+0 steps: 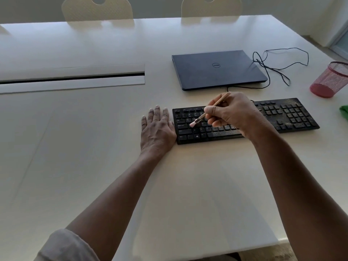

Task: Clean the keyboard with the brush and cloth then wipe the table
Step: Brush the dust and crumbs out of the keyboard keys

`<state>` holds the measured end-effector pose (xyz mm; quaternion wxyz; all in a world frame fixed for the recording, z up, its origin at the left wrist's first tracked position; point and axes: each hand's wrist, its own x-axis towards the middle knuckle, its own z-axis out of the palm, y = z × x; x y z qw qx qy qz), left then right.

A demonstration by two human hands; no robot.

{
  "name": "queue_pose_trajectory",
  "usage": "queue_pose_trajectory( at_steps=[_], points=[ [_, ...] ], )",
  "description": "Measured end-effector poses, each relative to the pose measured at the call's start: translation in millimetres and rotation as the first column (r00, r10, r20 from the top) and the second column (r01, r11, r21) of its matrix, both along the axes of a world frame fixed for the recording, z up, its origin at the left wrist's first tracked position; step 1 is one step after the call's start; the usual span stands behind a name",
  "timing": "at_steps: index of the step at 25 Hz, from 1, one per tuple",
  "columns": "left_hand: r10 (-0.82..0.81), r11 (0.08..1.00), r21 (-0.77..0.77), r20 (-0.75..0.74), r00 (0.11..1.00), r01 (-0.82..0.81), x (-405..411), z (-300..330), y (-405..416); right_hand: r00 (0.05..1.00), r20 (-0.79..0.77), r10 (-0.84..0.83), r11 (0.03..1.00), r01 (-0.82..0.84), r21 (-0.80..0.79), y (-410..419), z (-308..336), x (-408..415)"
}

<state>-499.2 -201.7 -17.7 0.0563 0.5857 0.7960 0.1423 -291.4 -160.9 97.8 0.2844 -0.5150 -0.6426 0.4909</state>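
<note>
While right hand (232,114) brushes keyboard (290,114), laptop (216,69) lies behind.

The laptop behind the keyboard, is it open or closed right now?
Closed. The laptop lies flat on the table with its lid down and the logo facing up.

Laptop (218,69) crowds behind keyboard (288,114); table (84,147) leftward open.
</note>
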Motion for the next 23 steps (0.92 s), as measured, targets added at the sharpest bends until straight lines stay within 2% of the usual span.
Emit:
queue_pose_trajectory(
  at_steps=[4, 7, 8, 10, 12, 14, 15, 18, 19, 22, 23],
  points=[
    [0.002, 1.000, -0.003, 0.011, 1.000, -0.002, -0.7, -0.3, 1.3, 0.991, 0.133, -0.003, 0.972, -0.029, 0.234, -0.4, 5.3, -5.9],
    [-0.004, 1.000, -0.007, 0.016, 1.000, 0.004, -0.5, -0.5, 0.9, 0.996, 0.088, 0.023, 0.972, -0.043, 0.232, -3.6, 3.3, -17.9],
    [-0.005, 1.000, -0.008, 0.017, 1.000, 0.005, -0.4, -0.6, 0.6, 0.992, 0.117, 0.037, 0.972, -0.063, 0.226, -4.7, -0.8, -20.5],
    [0.003, 1.000, -0.010, 0.018, 1.000, -0.002, -0.3, -0.1, 0.5, 0.966, 0.257, 0.017, 0.955, -0.092, 0.283, -5.5, -5.9, -20.6],
    [0.008, 1.000, -0.011, 0.014, 1.000, -0.008, -0.1, 0.0, 0.5, 0.902, 0.423, -0.086, 0.899, -0.112, 0.423, -2.1, -2.0, -15.0],
    [0.005, 1.000, -0.010, 0.012, 1.000, -0.005, -0.1, 0.2, 0.3, 0.865, 0.467, -0.184, 0.857, -0.091, 0.507, 1.8, 6.3, -8.5],
    [0.005, 1.000, -0.010, 0.015, 1.000, -0.005, -0.2, 0.4, 0.3, 0.883, 0.434, -0.179, 0.869, -0.066, 0.491, 4.5, 8.0, -6.6],
    [0.013, 1.000, -0.013, 0.018, 1.000, -0.013, -0.2, 0.7, 0.3, 0.983, 0.181, -0.026, 0.975, -0.014, 0.220, 1.0, 5.5, -10.3],
    [0.013, 1.000, -0.012, 0.017, 1.000, -0.012, -0.1, 0.9, 0.4, 0.979, 0.203, -0.017, 0.975, -0.029, 0.220, -0.6, 1.2, -11.1],
    [0.012, 1.000, -0.013, 0.011, 1.000, -0.012, 0.1, 1.0, 0.6, 0.872, 0.453, -0.187, 0.881, -0.056, 0.470, 1.1, -4.3, -5.7],
    [0.013, 1.000, -0.013, 0.011, 1.000, -0.013, 0.1, 0.7, 0.4, 0.840, 0.478, -0.255, 0.844, -0.048, 0.534, -0.1, -0.9, -3.2]
  ],
)
